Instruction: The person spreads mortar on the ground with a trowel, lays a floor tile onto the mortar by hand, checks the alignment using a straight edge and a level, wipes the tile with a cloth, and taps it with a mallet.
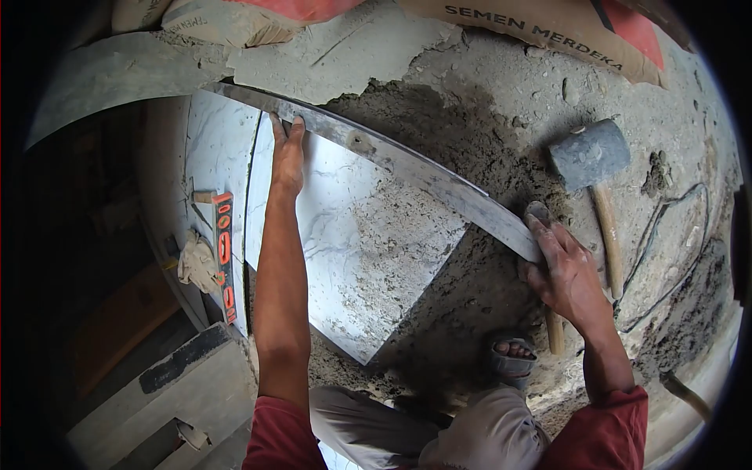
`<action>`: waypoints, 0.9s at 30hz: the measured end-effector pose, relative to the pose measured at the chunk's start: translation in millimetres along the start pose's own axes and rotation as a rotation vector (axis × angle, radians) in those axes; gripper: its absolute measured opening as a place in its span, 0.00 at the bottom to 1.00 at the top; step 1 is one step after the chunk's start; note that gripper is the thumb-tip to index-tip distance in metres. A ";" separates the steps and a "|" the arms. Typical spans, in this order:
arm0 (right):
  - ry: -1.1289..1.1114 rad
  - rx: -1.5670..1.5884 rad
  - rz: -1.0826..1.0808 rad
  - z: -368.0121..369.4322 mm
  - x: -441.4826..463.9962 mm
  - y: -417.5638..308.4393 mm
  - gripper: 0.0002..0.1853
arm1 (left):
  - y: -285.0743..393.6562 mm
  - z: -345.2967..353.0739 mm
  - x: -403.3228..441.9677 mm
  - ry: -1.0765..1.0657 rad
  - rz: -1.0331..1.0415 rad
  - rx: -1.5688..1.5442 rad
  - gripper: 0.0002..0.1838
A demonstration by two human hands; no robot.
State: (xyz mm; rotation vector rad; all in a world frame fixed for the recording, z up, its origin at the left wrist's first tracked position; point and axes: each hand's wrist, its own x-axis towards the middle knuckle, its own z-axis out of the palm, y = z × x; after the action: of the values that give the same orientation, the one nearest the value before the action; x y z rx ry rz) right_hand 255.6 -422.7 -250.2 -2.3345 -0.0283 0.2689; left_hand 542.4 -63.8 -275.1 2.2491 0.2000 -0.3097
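A long grey metal straightedge (407,174) runs diagonally from the upper left, along the far edge of a white marble-look tile (337,211), toward the right over rough wet mortar (427,117). My left hand (287,157) holds its upper-left part, with two fingers visible against the bar's near side. At the other end, my right hand (568,270) wraps around the bar. Grey mortar crumbs are scattered over the tile's right half. Beside my right hand lies a rubber mallet (591,155) with a wooden handle.
A red spirit level (225,258) and a work glove (198,261) lie to the left. Cement bags (540,35) line the back. A wire loop (666,243) lies at the right. Another wooden handle (554,333) shows below my right hand, near my sandalled foot (513,356).
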 end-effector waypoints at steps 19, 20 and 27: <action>-0.064 -0.019 0.034 -6.0 0.8 -6.7 0.34 | 6.9 2.1 -6.2 0.001 -0.036 -0.023 0.48; -0.057 -0.032 0.024 -5.3 0.0 -6.1 0.34 | 9.5 2.3 -8.2 0.004 -0.038 -0.013 0.48; -0.073 -0.023 0.034 -2.6 1.1 -4.3 0.35 | 5.7 1.0 -3.7 0.015 -0.029 0.029 0.48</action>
State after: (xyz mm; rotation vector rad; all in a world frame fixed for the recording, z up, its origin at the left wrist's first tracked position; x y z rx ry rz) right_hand 257.5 -421.4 -245.6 -2.3485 -0.0275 0.3729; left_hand 540.1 -68.4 -270.5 2.2794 0.2384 -0.3129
